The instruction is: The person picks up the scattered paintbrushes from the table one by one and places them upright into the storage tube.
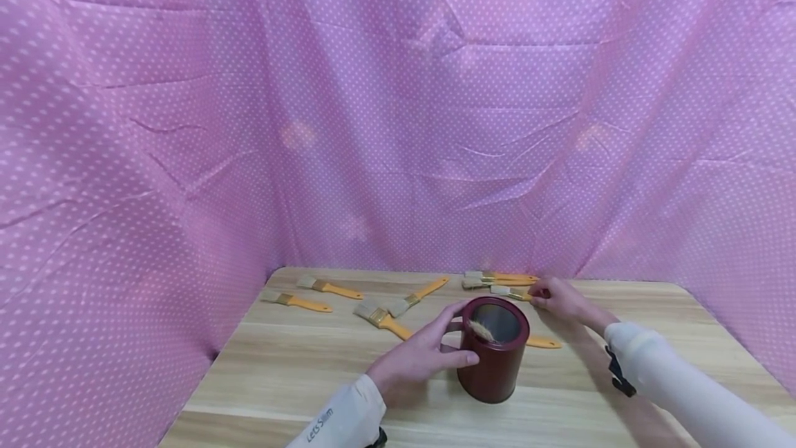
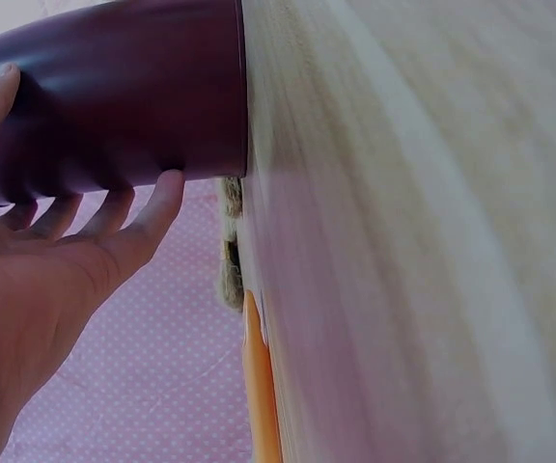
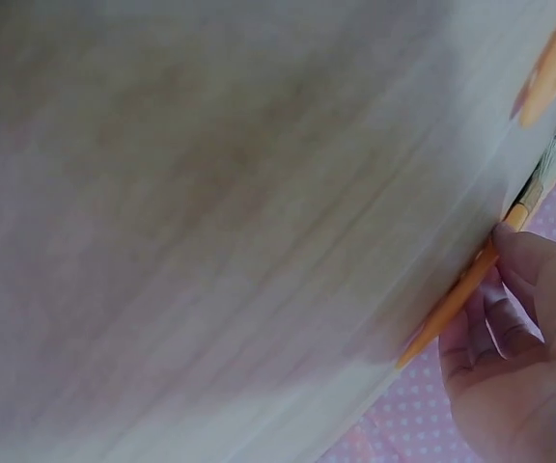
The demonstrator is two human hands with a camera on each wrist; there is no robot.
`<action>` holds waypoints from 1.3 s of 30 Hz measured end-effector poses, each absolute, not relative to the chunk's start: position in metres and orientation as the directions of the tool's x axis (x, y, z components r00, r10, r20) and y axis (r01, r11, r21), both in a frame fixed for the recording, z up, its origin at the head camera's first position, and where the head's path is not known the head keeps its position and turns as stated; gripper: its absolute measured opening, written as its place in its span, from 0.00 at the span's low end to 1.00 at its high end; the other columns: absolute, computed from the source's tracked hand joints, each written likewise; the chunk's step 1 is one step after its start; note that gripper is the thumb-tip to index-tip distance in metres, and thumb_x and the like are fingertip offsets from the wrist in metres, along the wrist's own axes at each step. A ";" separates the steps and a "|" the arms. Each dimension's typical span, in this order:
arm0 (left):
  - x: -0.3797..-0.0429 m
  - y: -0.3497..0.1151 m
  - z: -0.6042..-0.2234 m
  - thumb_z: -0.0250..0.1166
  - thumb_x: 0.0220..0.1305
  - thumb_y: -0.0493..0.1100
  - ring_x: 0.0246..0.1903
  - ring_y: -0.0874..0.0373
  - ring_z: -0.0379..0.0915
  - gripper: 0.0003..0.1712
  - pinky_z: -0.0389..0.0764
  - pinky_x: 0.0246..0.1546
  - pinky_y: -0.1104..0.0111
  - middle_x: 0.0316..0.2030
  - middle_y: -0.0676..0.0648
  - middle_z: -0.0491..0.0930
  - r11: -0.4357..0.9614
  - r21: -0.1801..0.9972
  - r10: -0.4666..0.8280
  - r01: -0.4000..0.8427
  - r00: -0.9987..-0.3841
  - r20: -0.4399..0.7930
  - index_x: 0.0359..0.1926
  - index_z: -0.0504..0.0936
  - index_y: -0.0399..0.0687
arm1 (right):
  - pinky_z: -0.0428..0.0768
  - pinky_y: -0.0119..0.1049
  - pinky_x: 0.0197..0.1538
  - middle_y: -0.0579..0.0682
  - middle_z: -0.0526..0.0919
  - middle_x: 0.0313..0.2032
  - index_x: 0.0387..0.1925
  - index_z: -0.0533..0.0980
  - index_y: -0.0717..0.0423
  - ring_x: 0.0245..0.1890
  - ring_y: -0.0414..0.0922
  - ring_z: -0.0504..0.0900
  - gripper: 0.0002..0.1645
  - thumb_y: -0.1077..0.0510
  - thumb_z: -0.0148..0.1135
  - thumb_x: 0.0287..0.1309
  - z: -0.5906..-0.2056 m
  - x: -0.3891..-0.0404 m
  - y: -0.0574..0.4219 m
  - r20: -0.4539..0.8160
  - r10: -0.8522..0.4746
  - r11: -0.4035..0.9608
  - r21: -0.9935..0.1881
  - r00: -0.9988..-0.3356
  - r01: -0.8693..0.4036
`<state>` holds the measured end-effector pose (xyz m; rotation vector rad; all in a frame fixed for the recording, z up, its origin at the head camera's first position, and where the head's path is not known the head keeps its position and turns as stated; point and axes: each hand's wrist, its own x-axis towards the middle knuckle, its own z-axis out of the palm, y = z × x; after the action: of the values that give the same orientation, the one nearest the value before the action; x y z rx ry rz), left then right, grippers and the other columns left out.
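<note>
A dark red cylindrical can [image 1: 491,375] stands upright on the wooden table. My left hand [image 1: 425,351] holds its left side, thumb at the front and fingers round the back. The left wrist view shows this hand [image 2: 75,256] with its fingers against the can [image 2: 124,101]. Tan bristles [image 1: 481,330] show inside the can's rim; whatever they belong to is hidden lower down. Further back on the right, my right hand [image 1: 556,299] pinches the orange handle of a paintbrush [image 1: 513,293] lying on the table. In the right wrist view, thumb and fingers meet on that handle [image 3: 461,294].
Behind the can, more paintbrushes [image 1: 497,278] lie beside the pinched one. To the left lie several others, including a wide paintbrush [image 1: 376,316]. An orange handle [image 1: 543,342] sticks out right of the can. Pink dotted cloth [image 1: 423,123] hangs around the wooden table [image 1: 249,379].
</note>
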<state>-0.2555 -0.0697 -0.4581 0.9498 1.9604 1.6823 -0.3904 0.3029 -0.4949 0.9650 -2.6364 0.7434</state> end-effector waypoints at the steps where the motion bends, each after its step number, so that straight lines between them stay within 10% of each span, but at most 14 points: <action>1: -0.255 -0.069 -0.458 0.70 0.68 0.50 0.57 0.55 0.76 0.44 0.76 0.56 0.64 0.69 0.57 0.66 0.052 0.969 0.706 0.242 -0.695 0.136 0.76 0.55 0.80 | 0.77 0.42 0.38 0.49 0.82 0.33 0.36 0.84 0.63 0.35 0.46 0.77 0.04 0.71 0.70 0.58 -0.495 -0.390 0.303 0.389 -0.539 0.647 -0.377 -0.747 -0.663; 39: -0.256 -0.072 -0.460 0.70 0.68 0.53 0.59 0.56 0.74 0.45 0.74 0.58 0.64 0.71 0.59 0.62 0.105 0.948 0.699 0.300 -0.700 0.144 0.76 0.54 0.80 | 0.80 0.36 0.36 0.52 0.84 0.35 0.37 0.85 0.64 0.34 0.43 0.80 0.06 0.71 0.71 0.57 -0.490 -0.374 0.313 0.385 -0.482 0.631 -0.471 -0.787 -0.617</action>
<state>-0.2562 -0.0718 -0.4605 0.9795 2.0478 1.6243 -0.3743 0.3128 -0.4898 0.9004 -2.6307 0.8839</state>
